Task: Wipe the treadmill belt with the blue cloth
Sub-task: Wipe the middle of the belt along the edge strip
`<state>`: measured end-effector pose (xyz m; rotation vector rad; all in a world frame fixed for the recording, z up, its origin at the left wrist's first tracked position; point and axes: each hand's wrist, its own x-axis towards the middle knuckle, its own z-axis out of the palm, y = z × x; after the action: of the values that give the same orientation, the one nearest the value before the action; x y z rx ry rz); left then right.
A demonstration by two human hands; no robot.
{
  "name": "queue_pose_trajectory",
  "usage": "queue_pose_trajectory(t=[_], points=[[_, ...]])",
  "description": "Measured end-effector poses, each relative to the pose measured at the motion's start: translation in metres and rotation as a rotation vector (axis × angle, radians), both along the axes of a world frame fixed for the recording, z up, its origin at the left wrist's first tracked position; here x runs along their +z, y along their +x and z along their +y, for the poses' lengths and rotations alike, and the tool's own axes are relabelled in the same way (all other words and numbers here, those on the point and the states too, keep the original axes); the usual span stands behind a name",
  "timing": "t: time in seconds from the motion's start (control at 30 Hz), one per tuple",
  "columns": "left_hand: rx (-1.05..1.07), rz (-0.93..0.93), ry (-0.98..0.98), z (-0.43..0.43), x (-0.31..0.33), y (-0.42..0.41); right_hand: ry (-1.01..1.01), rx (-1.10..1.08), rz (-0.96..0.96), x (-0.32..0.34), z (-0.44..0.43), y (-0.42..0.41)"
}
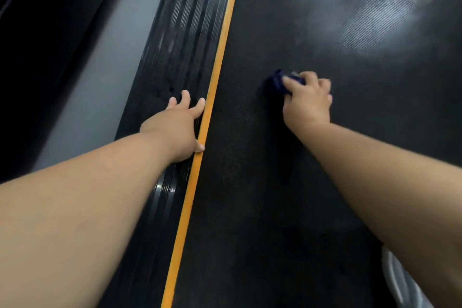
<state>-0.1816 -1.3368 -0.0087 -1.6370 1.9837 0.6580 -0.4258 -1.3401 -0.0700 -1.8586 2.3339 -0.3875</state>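
One treadmill belt (312, 182) fills most of the view, black and finely textured, with pale sheen patches toward its far right. Along its left edge runs one orange stripe (215, 82), and beyond that lies one ribbed black side rail (180, 40), then a strip of grey floor (100, 82). Two bare forearms reach in from below. The left hand (175, 125) lies flat on the side rail, fingers spread open, its thumb touching the orange stripe. The right hand (308, 100) presses down on the belt, fingers curled tight around one blue cloth (278, 81), bunched up and peeking out past the fingertips, touching the belt.
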Motion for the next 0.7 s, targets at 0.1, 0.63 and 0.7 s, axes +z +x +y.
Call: queue_pose_trajectory(t=[0.1, 0.63, 0.7], points=[[-0.007, 0.001, -0.007, 0.001, 0.001, -0.002, 0.081, -0.090, -0.047, 0.004, 0.018, 0.035], [-0.591, -0.173, -0.179, 0.013, 0.014, -0.023, 0.022, 0.207, -0.064, 0.005, 0.114, 0.057], [-0.512, -0.138, -0.047, 0.023, 0.010, -0.039, 0.015, 0.363, -0.054, -0.002, 0.156, 0.045]])
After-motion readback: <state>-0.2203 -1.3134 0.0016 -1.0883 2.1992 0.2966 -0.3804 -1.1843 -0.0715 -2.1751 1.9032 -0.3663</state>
